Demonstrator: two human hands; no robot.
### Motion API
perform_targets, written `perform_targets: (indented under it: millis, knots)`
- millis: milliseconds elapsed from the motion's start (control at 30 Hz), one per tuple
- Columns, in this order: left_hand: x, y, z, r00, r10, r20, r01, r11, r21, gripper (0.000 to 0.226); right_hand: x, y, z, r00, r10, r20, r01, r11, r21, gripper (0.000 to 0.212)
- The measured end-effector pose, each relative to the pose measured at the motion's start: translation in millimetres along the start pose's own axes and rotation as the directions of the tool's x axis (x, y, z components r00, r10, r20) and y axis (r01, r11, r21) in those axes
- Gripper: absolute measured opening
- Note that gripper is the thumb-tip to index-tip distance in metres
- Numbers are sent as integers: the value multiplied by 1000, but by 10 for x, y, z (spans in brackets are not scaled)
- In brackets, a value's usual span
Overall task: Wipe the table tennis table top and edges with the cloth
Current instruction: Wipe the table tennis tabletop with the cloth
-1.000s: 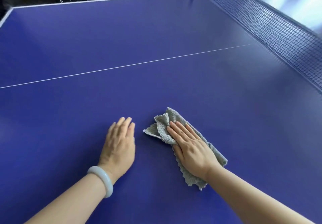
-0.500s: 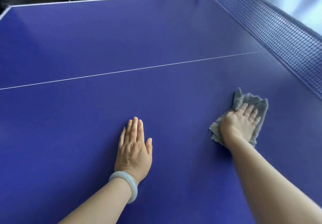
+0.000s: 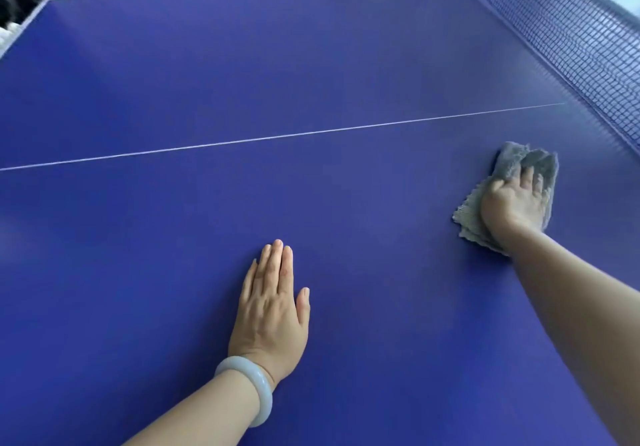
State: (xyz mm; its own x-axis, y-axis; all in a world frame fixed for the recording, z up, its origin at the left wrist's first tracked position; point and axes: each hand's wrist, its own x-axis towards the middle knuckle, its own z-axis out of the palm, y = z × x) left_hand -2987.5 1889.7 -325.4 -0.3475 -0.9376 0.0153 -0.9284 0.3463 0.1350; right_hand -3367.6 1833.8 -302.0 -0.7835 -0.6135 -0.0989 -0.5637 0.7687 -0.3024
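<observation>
Pale bracelet (image 3: 254,388) at the wrist, left hand (image 3: 270,310) lay flat on the blue table (image 3: 346,64), fingers straight and together. Further out, the right hand (image 3: 512,203) pressed the grey cloth (image 3: 467,217) down, fingers stretched over its bunched folds, near the net (image 3: 571,40).

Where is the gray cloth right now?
In the head view, the cloth lies on the blue table at the right, under the right hand, close to the net.
</observation>
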Motion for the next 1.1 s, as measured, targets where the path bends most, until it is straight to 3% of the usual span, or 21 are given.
perform_targets:
  millis: [67,133,233,300,333,367,400,433,500,567,633,700,767,800,867,900,933,967,1000,1100]
  knots:
    - [2,5,-10,1000,-6,6,6,1000,14,67,-265,-263,166,997,-71,-26,71,997,18,60]
    - [-2,13,-22,1000,-5,16,5,1000,24,67,-709,-685,413,925,-379,-23,379,925,1,59]
    - [10,8,-24,999,-2,42,1,999,34,70,-1394,-1266,740,601,-788,134,793,609,20,57]
    - [16,12,-25,1000,-8,25,7,999,36,70,-1427,-1378,753,426,-882,203,885,453,109,53]
    - [21,17,-31,1000,-10,18,9,999,33,69,-1283,-1366,704,387,-903,188,904,412,117,51]
    - [20,20,-29,1000,-10,11,10,1000,28,68,-1088,-1317,644,395,-906,152,905,412,105,50]
    - [20,17,-22,1000,-7,7,7,1000,24,68,-848,-1231,566,469,-878,98,876,477,76,49]
    - [17,7,-11,1000,-3,3,3,1000,22,69,-576,-1089,476,601,-798,47,797,602,37,50]
    - [5,-10,12,1000,-4,-3,4,1000,18,70,-120,-627,273,866,-499,17,499,866,-10,54]
    - [10,-13,28,1000,-4,-7,5,1000,12,68,7,-107,92,971,-239,31,240,970,-28,58]
    - [15,-18,32,1000,-6,-8,6,1000,1,65,-255,158,20,992,-126,24,126,992,-1,58]
    - [7,-19,27,1000,-8,-2,8,1000,-22,68,-776,202,105,994,-106,-20,107,993,46,58]
    - [10,-28,17,1000,-11,-3,11,999,-38,66,-1494,94,279,966,-258,-31,259,964,52,57]
    - [7,-21,11,1000,-8,-6,7,999,-43,65,-1913,54,368,913,-407,-27,408,912,39,56]
    - [17,-13,-6,1000,-3,-11,2,998,-67,63,-2654,92,504,709,-703,61,702,711,45,54]
    - [26,-17,-12,1000,-3,-9,2,997,-77,62,-2838,197,497,609,-787,95,786,615,58,53]
    - [31,-22,-19,1000,-2,-6,2,997,-79,61,-2832,338,443,560,-820,113,821,569,59,53]
    - [22,-9,-23,1000,4,-3,-5,997,-72,61,-2709,524,360,581,-806,112,808,588,36,53]
    - [15,-1,-25,1000,10,1,-10,998,-60,61,-2526,712,258,650,-754,92,757,653,-2,53]
    - [-12,24,-57,999,19,30,-19,999,-26,59,-1847,1280,-43,916,-400,-9,398,913,-90,55]
